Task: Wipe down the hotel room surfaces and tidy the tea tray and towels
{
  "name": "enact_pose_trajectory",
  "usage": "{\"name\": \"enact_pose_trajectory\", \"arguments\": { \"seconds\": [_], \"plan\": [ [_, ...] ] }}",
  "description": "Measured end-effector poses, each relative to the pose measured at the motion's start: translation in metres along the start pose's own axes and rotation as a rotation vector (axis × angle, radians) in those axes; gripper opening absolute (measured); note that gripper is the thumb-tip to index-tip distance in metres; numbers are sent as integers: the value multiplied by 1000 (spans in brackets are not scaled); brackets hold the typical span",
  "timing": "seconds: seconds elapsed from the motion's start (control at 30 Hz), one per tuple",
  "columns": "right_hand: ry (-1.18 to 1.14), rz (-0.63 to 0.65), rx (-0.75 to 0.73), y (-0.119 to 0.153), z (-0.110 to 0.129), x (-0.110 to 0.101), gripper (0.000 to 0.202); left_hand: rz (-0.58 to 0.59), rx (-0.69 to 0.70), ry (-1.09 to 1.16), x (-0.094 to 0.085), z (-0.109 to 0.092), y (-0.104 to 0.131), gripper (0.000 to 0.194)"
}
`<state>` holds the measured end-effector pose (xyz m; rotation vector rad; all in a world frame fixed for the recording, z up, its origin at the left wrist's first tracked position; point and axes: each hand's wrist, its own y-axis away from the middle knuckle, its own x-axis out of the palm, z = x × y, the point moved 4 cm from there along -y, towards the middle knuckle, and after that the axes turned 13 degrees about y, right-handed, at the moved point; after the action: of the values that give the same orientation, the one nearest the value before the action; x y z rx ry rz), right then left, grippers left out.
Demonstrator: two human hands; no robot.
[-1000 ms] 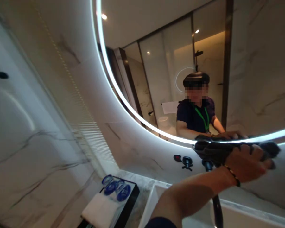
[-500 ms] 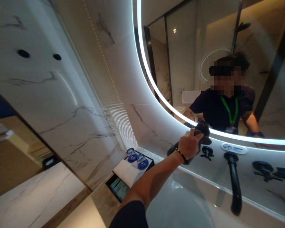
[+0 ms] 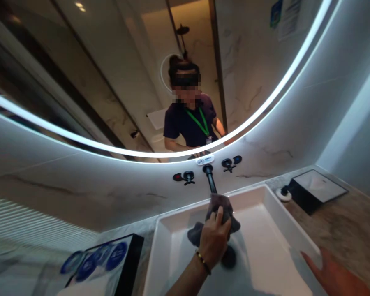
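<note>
Bunching the soft, limp cloth point(image 3: 217, 213) in my left hand point(image 3: 212, 242) around the faucet spout point(image 3: 210, 183) at twelve o'clock; my right hand point(image 3: 336, 275) rests open on the basin point(image 3: 296, 230) rim.

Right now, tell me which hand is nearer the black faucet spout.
Left. The left hand presses a grey cloth around the black faucet spout; the right hand rests apart on the white sink rim's right edge.

Lower end of black wall-mounted faucet spout point(image 3: 210, 183) hidden behind crumpled dark grey cloth point(image 3: 221, 209). Right hand point(image 3: 337, 274) cut off at frame's 5 o'clock corner, fingers' pose unclear. Black tray with blue-lidded round items point(image 3: 94, 258) cropped at 7 o'clock, lid print too blurred to read. Small white sign point(image 3: 205, 159) above spout illegible.
</note>
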<state>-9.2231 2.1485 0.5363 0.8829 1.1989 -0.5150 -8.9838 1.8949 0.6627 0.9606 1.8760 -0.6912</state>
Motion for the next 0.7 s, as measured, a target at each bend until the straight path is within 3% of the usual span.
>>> {"name": "enact_pose_trajectory", "arguments": {
  "seconds": [0.07,0.17,0.3,0.37,0.43,0.53,0.63,0.7],
  "plan": [
    [-22,36,-7,2,5,-1,63,99,-7,86,14,-12,5,44],
    [-143,16,-67,-1,9,-9,69,77,-86,258,18,-35,-14,49],
    [-400,104,-183,-17,-15,-5,75,-81,-72,309,-2,-66,-91,46],
    [-471,140,-249,-35,-41,-3,71,-149,-80,279,2,-73,-140,45],
    [-481,58,-307,-63,-71,-13,65,-157,-184,260,28,-74,-183,46],
    [-358,-238,-419,-117,-117,-49,57,-104,-376,211,97,-78,-214,47],
    [-155,-436,-575,-177,-147,-92,54,-89,-454,188,149,-99,-193,53],
    [-32,-427,-646,-217,-156,-113,57,-22,-509,219,156,-125,-161,56]
  ]
}}
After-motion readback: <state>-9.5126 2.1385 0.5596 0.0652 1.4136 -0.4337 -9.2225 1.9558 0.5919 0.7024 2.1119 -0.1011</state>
